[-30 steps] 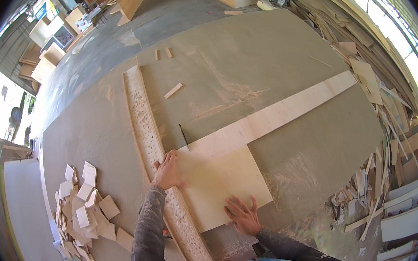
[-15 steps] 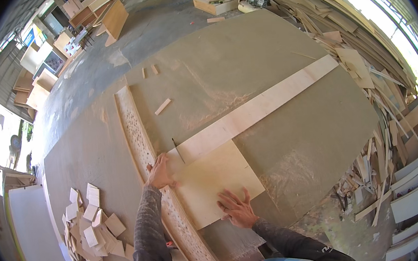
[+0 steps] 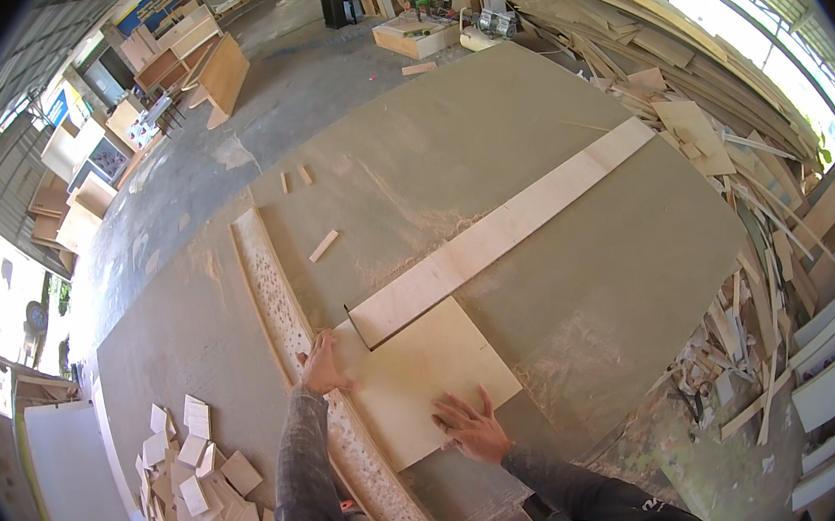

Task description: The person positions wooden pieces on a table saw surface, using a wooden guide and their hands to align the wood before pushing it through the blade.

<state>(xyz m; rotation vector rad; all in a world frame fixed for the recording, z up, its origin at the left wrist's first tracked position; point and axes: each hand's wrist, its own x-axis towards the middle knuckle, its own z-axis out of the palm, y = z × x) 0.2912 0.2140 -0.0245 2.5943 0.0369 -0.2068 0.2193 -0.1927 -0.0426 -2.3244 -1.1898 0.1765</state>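
A square pale wooden panel (image 3: 422, 369) lies on the big brown board in front of me. My right hand (image 3: 474, 428) is flat on it near the near right edge, fingers spread. Along the panel's left side runs a long curved wooden strip (image 3: 274, 287), raised at its edges, its inside dotted with dark spots. My left hand (image 3: 321, 364) grips the strip's right edge beside the panel; its undersides are hidden. A long narrow plank (image 3: 505, 229) stretches away to the right from the panel's far side. Across its near end lies a thin dark stick-like thing (image 3: 356, 327).
On the left is a heap of small wooden pieces (image 3: 198, 483). Small offcuts (image 3: 324, 246) lie on the brown board (image 3: 618, 251) beyond the strip. Scrap wood (image 3: 736, 330) and stacked sheets (image 3: 636, 28) crowd the right side. Wooden furniture parts (image 3: 219, 74) stand at the back left.
My view has tilted slightly, so the nearby things sit lower in the picture. Both hands keep about the same places on the strip and the panel.
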